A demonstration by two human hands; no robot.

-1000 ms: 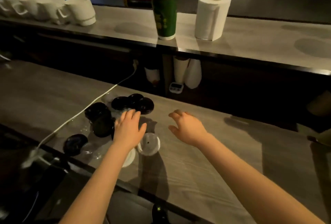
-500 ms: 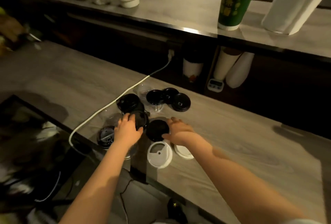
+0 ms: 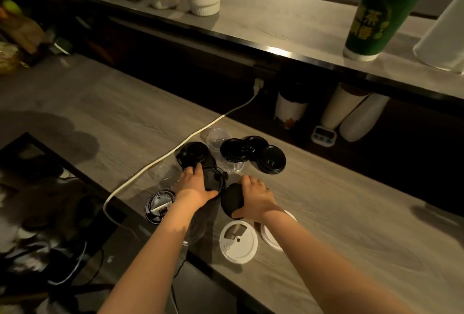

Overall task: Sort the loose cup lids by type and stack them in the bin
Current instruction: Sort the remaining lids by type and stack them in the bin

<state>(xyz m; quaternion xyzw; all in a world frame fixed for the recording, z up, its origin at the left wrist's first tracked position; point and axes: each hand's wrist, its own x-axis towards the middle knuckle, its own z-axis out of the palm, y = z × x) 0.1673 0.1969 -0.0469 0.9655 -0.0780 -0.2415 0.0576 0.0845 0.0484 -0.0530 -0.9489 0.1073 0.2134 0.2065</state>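
The left forearm [image 3: 155, 243] and right forearm [image 3: 313, 246] are bare along their whole visible length, slim and smooth. The 2 hands, left hand [image 3: 194, 185] and right hand [image 3: 256, 197], are bare too. A small dark spot by the right knuckles is too blurred to identify.

Glossy black plastic lids [image 3: 253, 150] lie on a matt wood-grain counter [image 3: 351, 213].

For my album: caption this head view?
Left hand grips one round black plastic lid, right hand a second black lid, on a grey wooden counter.
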